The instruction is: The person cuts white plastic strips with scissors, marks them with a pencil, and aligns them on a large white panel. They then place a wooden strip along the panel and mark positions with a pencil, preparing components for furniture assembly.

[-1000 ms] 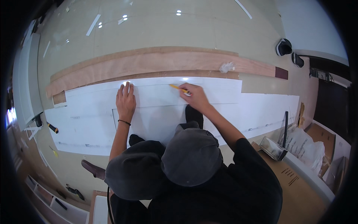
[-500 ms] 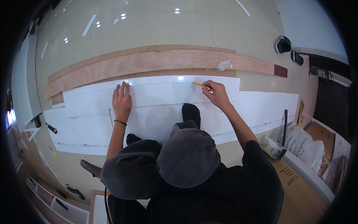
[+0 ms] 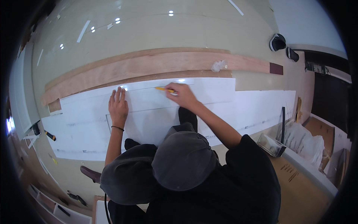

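A long white strip [image 3: 212, 89] lies on a larger white sheet [image 3: 264, 102] on the floor in front of my knees. My left hand [image 3: 118, 107] rests flat on the strip, its fingers stretched toward the far edge. Between the fingers of my right hand [image 3: 182, 96] is a yellow pencil [image 3: 160, 88], its point aimed left at a thin line drawn along the strip. Whether the point touches the surface is hard to tell. My dark-socked foot [image 3: 188, 115] stands on the white sheet below the right hand.
Beyond the strip lie long wooden boards [image 3: 156, 64] with a crumpled clear plastic piece [image 3: 219, 65] on them. A knife with a dark and orange handle [image 3: 50, 136] is at left. Shoes [image 3: 277, 42] stand far right; a plastic bag [image 3: 304, 143] and cardboard [image 3: 294, 186] lie nearer.
My right hand has moved left along the strip with the pencil, closer to my left hand. The left hand stays pressed on the strip. The whole view has shifted slightly.
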`<state>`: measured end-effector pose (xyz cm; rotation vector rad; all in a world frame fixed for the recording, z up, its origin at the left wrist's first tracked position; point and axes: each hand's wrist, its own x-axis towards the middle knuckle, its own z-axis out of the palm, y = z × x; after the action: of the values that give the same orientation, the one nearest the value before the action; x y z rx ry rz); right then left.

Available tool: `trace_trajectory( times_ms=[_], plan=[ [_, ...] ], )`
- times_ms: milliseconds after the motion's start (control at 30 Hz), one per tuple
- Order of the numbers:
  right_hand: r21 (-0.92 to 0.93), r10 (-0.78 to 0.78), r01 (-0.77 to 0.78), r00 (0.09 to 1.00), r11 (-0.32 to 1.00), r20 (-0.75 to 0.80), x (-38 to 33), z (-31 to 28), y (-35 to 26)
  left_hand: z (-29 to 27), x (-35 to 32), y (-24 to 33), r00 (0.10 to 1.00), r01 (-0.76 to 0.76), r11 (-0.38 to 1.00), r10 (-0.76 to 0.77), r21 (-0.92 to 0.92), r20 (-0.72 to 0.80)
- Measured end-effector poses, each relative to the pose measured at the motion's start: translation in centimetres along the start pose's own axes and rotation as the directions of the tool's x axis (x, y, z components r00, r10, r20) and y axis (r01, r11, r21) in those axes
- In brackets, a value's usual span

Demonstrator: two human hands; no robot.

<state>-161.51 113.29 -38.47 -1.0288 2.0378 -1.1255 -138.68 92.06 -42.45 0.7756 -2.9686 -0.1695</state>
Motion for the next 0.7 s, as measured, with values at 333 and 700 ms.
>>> trace_trajectory(
  times_ms=[333, 700],
  plan=[
    [0.264, 0.222, -0.160, 0.948, 0.951, -0.227, -4.2, -7.5, -0.6, 1.3, -0.2, -0.3, 0.996, 0.017, 0.999, -0.021, -0.045, -0.091],
    [0.017, -0.371, 0.394, 0.849, 0.919, 0.378, 10.5, 14.7, -12.1, 2.6, -1.3, 0.2, 0.959, 0.207, 0.949, -0.244, -0.237, -0.142]
  ],
)
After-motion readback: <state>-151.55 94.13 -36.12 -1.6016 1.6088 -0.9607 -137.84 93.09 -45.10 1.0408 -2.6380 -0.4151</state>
